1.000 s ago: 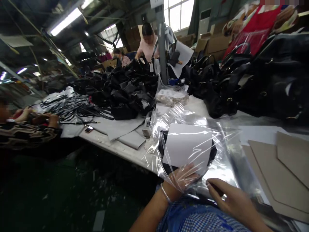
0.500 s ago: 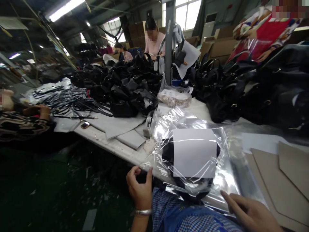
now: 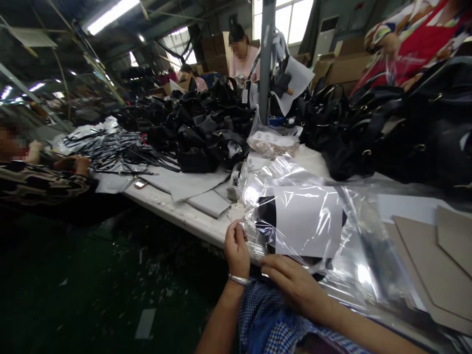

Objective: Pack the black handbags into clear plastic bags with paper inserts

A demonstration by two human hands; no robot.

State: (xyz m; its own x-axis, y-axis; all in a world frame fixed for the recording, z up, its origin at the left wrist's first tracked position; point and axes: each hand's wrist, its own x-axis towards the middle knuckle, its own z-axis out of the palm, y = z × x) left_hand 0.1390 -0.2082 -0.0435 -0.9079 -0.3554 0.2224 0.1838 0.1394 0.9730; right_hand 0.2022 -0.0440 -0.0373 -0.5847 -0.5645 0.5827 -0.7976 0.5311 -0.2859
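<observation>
A clear plastic bag (image 3: 332,246) lies on the white table (image 3: 173,211) in front of me, with a black item and a white sheet (image 3: 308,221) inside it. My left hand (image 3: 236,248) is closed in a pinch on the bag's left edge, a bracelet on its wrist. Just to the right of it, my right hand (image 3: 291,281) lies on the bag's near edge, fingers pressed on the plastic.
Heaps of black handbags (image 3: 206,128) cover the middle and right of the table. A bag of small parts (image 3: 273,142) stands by a grey post. Grey cardboard sheets (image 3: 427,265) lie at the right. Black straps (image 3: 114,152) and a person's hands are at the left; other people work behind.
My left hand has risen from below the table edge and pinched the bag's left edge. My right hand has slid left along the bag's near edge to meet it.
</observation>
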